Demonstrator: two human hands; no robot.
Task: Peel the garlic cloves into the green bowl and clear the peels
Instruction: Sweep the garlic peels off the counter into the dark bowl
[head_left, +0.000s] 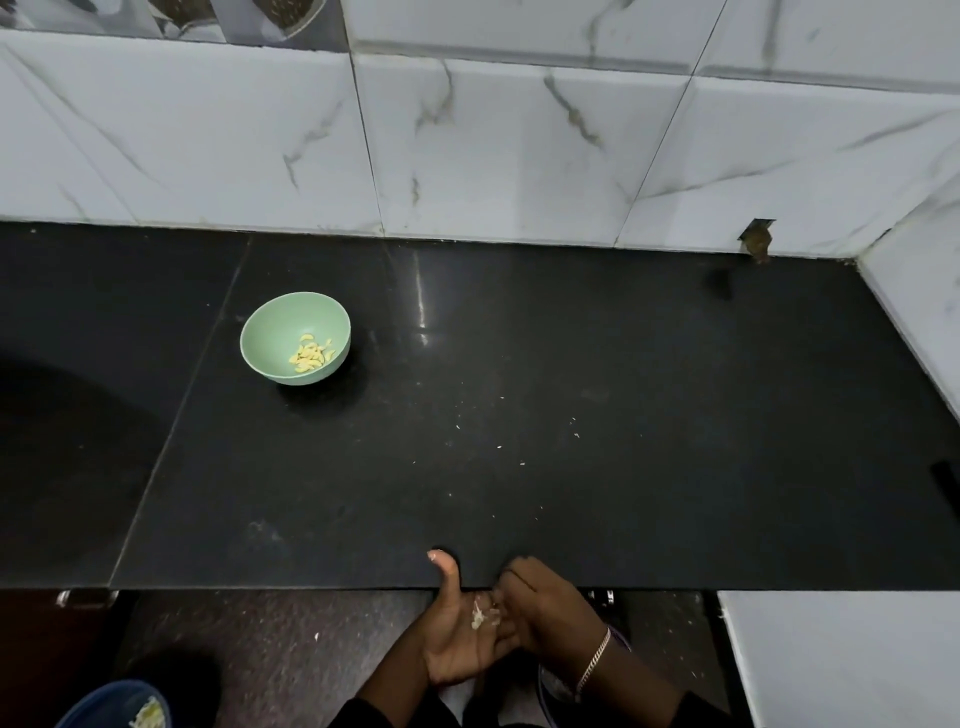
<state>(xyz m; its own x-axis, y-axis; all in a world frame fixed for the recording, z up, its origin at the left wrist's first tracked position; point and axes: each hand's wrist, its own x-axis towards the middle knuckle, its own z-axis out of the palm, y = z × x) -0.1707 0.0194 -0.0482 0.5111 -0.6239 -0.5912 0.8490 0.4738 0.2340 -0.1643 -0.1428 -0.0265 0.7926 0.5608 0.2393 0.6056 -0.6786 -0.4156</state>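
A green bowl (260, 338) stands on the black countertop (571, 415) at the left, holding several peeled yellow garlic cloves (310, 353). My left hand (460, 629) is held palm up just below the counter's front edge, thumb resting on the edge, with a small heap of garlic peels (480, 616) in the palm. My right hand (545, 605), a bracelet on its wrist, lies beside it with curled fingers at the counter edge, touching the left palm. A few tiny peel flecks (498, 447) lie scattered on the counter's middle.
A white marble-tiled wall (493, 156) backs the counter and turns a corner at the right. A blue bin (122, 706) with peels inside sits at the bottom left on the floor. A dark round sink (62, 467) lies at the far left.
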